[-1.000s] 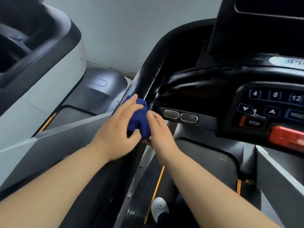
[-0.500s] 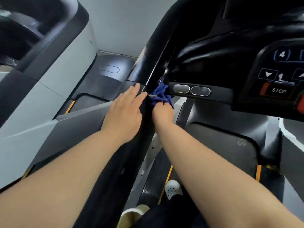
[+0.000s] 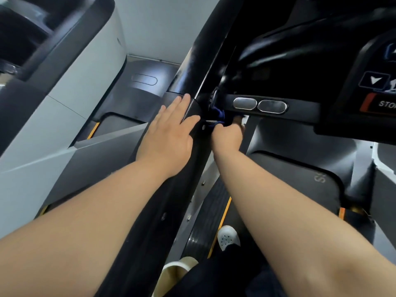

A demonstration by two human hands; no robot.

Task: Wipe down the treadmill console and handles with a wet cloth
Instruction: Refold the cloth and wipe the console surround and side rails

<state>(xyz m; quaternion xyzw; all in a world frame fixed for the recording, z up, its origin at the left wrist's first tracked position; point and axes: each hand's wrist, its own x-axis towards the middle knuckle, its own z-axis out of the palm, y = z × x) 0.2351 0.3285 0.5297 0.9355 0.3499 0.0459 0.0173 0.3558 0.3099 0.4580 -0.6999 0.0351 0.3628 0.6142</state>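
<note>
The treadmill's black side handle [image 3: 171, 168] ran as a long diagonal from 7 o'clock up to 1 o'clock, passing between the two forearms. The left hand [image 3: 169, 136] lay open and flat on its outer face, fingers spread and pointing toward 1 o'clock. The right hand [image 3: 228, 135] was on the inner side, clenched on the blue cloth [image 3: 217, 114], which sat at the junction of handle and crossbar, just left of the metal pulse sensors [image 3: 260, 105]. The right hand was therefore nearer the console [image 3: 321, 61], at 2 o'clock. Most of the cloth was hidden behind the handle and the fist; the keypad and STOP button [image 3: 383, 103] were cut off at the right edge.
</note>
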